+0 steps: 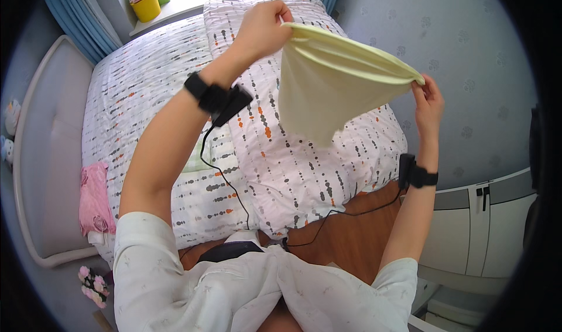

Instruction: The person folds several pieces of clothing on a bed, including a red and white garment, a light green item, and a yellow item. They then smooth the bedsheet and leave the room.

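Observation:
A pale yellow cloth (328, 80) hangs stretched in the air over the far right part of the bed. My left hand (266, 29) pinches its upper left corner, and my right hand (429, 104) grips the opposite corner lower down on the right. Between the two hands the top edge runs in long folds, while the rest droops freely toward the bedding. What kind of cloth article it is, I cannot make out. Both wrists carry black straps with small black devices and cables.
Beneath the cloth is a bed (158, 92) with patterned white bedding. A pink pillow (96, 200) lies by the headboard (44, 156) at left. A yellow bucket (146, 7) stands on the windowsill. At right are a patterned wall and a white cabinet (448, 238). Cables (345, 213) trail near my waist.

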{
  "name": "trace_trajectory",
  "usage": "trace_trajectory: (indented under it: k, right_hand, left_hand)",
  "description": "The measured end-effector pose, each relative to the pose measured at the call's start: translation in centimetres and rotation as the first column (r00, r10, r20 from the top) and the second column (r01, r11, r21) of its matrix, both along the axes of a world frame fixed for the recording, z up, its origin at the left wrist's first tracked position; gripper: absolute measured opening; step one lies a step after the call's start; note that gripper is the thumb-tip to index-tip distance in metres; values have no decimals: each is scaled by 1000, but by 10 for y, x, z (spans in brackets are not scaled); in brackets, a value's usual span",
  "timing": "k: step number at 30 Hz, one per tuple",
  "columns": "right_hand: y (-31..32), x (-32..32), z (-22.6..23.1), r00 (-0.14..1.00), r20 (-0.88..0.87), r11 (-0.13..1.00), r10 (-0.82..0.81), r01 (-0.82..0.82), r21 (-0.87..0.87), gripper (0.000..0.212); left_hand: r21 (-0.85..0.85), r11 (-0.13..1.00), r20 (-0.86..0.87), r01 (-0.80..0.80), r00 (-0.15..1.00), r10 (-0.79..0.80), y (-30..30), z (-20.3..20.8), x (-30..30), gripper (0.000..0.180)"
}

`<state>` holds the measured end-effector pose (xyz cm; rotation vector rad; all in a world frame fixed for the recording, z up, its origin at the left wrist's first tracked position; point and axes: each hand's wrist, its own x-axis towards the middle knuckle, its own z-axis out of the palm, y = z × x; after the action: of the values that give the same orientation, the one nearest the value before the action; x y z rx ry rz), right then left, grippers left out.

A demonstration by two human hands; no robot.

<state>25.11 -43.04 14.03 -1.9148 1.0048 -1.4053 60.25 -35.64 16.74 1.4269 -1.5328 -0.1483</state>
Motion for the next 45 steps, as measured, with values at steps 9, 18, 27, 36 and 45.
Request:
trace_trajectory:
  k: [9,18,27,36,45]
  right_hand:
    - [147,-35,-148,901,-427,997,71,-51,57,26]
    - [257,-48,-388,765,-604,969,225,-109,222,20]
    - [268,-82,-446,856,-419,794,302,17,608,13]
    - [54,-21,-431,952,97,406,-291,32,913,18]
    - [-41,33,-475,901,-324,388,-287,419,821,29]
  left_hand:
    - [129,990,164,64,983,-85,151,-191,-21,12]
    - [716,698,407,12,805,-431,290,-428,-80,16]
    - [993,82,116,-82,752,-649,256,-416,-84,21]
    - [693,662,-71,285,941,-331,-65,-414,-112,16]
    - [823,567,207,12,925,-319,-222,-438,-172,28]
